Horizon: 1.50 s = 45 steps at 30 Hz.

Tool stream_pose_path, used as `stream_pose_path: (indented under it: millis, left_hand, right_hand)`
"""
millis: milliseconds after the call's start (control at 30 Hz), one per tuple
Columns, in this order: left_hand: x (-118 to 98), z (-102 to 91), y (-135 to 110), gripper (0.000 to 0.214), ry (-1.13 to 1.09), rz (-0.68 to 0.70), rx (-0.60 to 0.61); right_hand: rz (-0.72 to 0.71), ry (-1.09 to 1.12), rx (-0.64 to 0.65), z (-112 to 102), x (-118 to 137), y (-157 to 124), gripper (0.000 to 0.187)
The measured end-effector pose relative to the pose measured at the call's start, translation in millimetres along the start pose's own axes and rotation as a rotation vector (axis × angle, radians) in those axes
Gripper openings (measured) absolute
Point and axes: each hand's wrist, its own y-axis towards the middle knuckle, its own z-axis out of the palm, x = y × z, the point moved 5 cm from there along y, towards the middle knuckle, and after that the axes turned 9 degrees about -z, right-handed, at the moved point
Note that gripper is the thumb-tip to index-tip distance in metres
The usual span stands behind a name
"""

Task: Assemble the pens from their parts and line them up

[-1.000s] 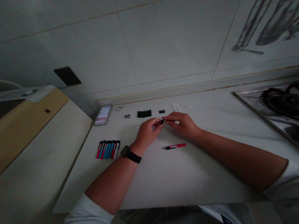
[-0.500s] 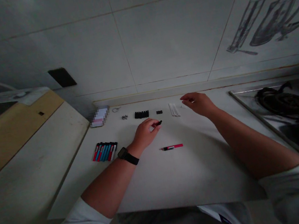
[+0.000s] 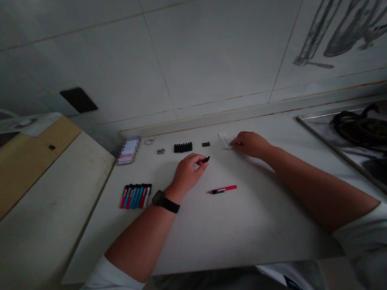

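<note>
My left hand (image 3: 189, 170), with a black watch on its wrist, is closed on a small black pen part (image 3: 205, 160) just above the white counter (image 3: 228, 227). My right hand (image 3: 251, 144) lies farther back, its fingertips pinched at a bundle of thin white rods (image 3: 224, 140). A red pen (image 3: 224, 189) with a black tip lies on the counter between my arms. Behind my left hand sits a row of black caps (image 3: 182, 147), with a small black piece (image 3: 205, 144) to its right.
A set of red and blue pens (image 3: 135, 196) lies at the left. Tiny dark parts (image 3: 160, 151) and a blurred packet (image 3: 127, 151) sit at the back left. A gas hob (image 3: 377, 145) fills the right. A wooden-edged surface (image 3: 22, 177) stands left, a tiled wall behind.
My hands, joined at the black part a second ago, came apart. My right hand reached to the back right, then drew left onto the white rods. My left hand stayed.
</note>
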Motion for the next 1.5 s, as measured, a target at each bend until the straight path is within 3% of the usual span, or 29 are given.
stream_pose_path:
  millis: [700,1033,1167,1300,1500]
  left_hand:
    - [0,2.8,0,0.008,0.009,-0.009,0.037]
    - [-2,2.4,0,0.008,0.005,-0.011,0.048]
    - [-3,2.1,0,0.009,-0.001,-0.013,0.043]
    - [-4,2.7,0,0.008,0.001,-0.018,0.053]
    - [-2,3.4,0,0.007,0.016,-0.014,0.056]
  right_hand:
    - [0.038,-0.088,0.024,-11,9,-4,0.033]
    - [0.163,-0.081,0.049,-9,-3,-5,0.025]
    - [0.198,-0.085,0.132,-10,-11,-7,0.027]
    - [0.208,-0.114,0.31,-16,-15,-13,0.03]
    - [0.17,-0.173,0.445,-24,-1,-21,0.032]
